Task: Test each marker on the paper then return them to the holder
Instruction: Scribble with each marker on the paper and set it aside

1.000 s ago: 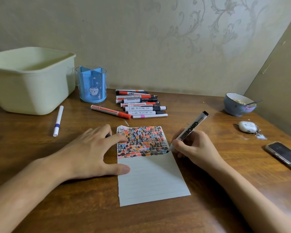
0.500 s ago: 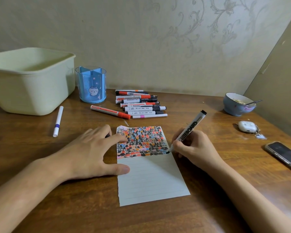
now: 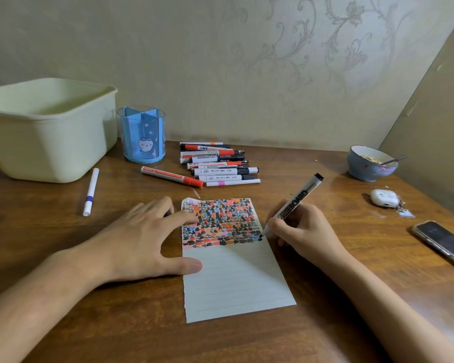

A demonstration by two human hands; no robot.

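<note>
A lined paper (image 3: 233,281) lies on the wooden desk, its upper part filled with black, red and orange marks. My right hand (image 3: 302,231) grips a black whiteboard marker (image 3: 296,200), whose tip touches the paper's right edge at the lowest row of marks. My left hand (image 3: 142,242) lies flat with fingers spread, pressing down the paper's left edge. Several markers (image 3: 218,163) lie in a pile behind the paper, and a red marker (image 3: 172,176) lies slanted beside them. The blue divided holder (image 3: 142,134) stands empty at the back left.
A pale green tub (image 3: 47,129) stands far left, with a white and blue pen (image 3: 91,191) in front of it. On the right are a blue bowl with a spoon (image 3: 371,163), a white earbud case (image 3: 383,197) and a phone (image 3: 443,242). Walls close the back and right.
The marker in my right hand has shifted only slightly at the paper's right edge. My left hand has stayed in place.
</note>
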